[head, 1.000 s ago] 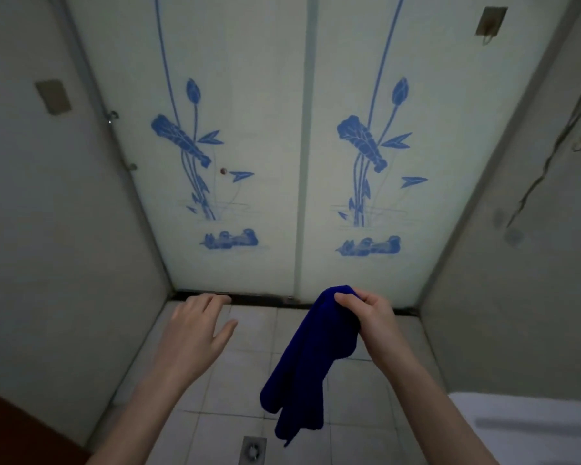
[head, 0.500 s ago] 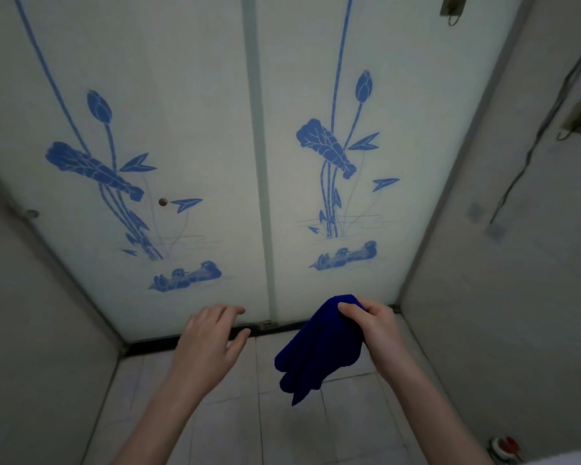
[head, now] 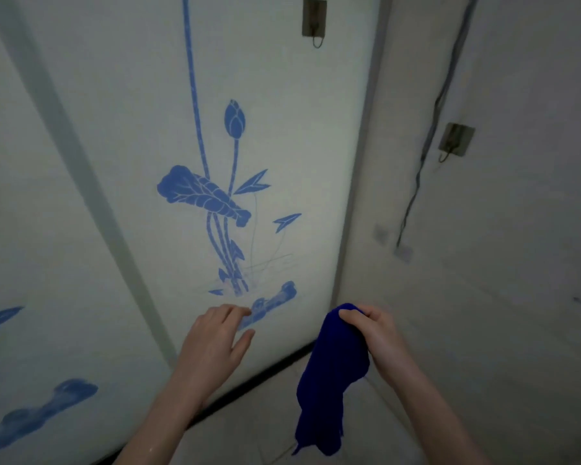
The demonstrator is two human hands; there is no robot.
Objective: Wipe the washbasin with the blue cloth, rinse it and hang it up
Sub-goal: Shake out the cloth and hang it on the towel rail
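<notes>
Two hands: right hand was clenched on the blue cloth; left hand was spread, empty.
Remaining: hanging on a hook, upper centre, was judged outstanding.

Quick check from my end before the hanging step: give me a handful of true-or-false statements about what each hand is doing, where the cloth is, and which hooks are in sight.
1. The right hand grips the blue cloth at its top end. True.
2. The cloth already hangs on a hook. False: it dangles from the right hand, and both hooks in view are bare.
3. The left hand is empty, fingers spread. True.
4. The washbasin fills the middle of the view. False: no basin shows; the glass door with blue flower prints does.
5. One hook sits on the door, another hook on the side wall. True.
</notes>
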